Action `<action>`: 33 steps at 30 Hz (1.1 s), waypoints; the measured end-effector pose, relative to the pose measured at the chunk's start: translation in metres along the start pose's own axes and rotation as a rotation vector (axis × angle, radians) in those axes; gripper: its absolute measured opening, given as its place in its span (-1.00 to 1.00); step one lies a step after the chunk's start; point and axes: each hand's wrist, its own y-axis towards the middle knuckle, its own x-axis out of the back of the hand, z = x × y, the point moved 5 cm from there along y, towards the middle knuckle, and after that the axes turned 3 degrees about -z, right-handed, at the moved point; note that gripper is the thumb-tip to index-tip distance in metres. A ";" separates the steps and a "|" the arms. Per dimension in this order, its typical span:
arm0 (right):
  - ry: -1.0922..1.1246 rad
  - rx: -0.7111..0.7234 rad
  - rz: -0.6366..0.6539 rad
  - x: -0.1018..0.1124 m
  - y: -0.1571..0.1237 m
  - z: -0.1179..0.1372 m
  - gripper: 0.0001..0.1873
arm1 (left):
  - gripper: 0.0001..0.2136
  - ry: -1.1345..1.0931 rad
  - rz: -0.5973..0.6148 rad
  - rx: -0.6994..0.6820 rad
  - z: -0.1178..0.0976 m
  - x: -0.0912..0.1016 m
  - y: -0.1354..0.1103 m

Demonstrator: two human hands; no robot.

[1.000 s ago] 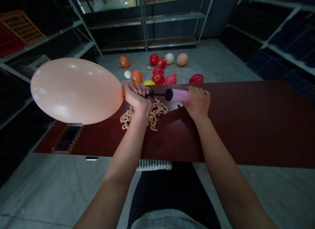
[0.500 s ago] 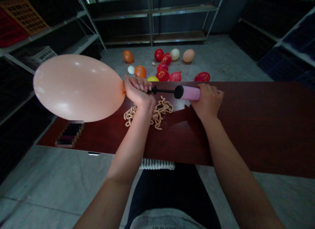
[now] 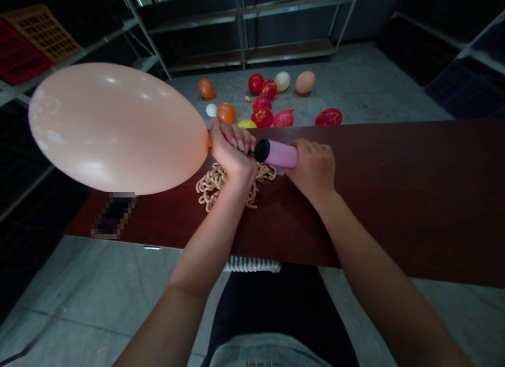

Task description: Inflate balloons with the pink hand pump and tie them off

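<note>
A large peach balloon [image 3: 114,127] hangs out to the left over the table's end. My left hand [image 3: 232,151] is closed around the balloon's neck where it meets the nozzle of a hand pump. The pump's pink barrel [image 3: 278,154] lies level above the dark red table [image 3: 394,198]. My right hand [image 3: 313,169] is wrapped round the barrel's right end. The barrel is pushed in close to my left hand, so the black rod is nearly hidden. A heap of limp peach balloons [image 3: 215,185] lies on the table under my left hand.
Several inflated balloons [image 3: 264,114], red, orange, white and yellow, lie on the concrete floor beyond the table. Metal shelving lines the far wall and both sides, with orange and red crates [image 3: 29,40] at upper left. A blurred dark object [image 3: 112,217] lies near the table's left end.
My right hand has pushed the pink barrel leftward along the black rod until it is almost against my left hand. The balloon looks larger than before.
</note>
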 end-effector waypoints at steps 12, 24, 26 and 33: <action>-0.048 -0.020 -0.032 -0.001 0.003 -0.005 -0.75 | -0.47 -0.099 0.030 0.022 0.002 0.002 0.008; -0.092 -0.067 -0.072 -0.003 0.004 -0.026 -0.72 | -0.49 -0.151 0.041 -0.005 -0.006 0.004 0.010; -0.095 -0.074 -0.080 -0.005 0.004 -0.032 -0.71 | -0.50 -0.159 0.038 -0.012 -0.006 0.005 0.011; -0.101 -0.089 -0.102 -0.006 0.004 -0.043 -0.70 | -0.51 -0.130 0.012 -0.018 -0.008 0.008 0.013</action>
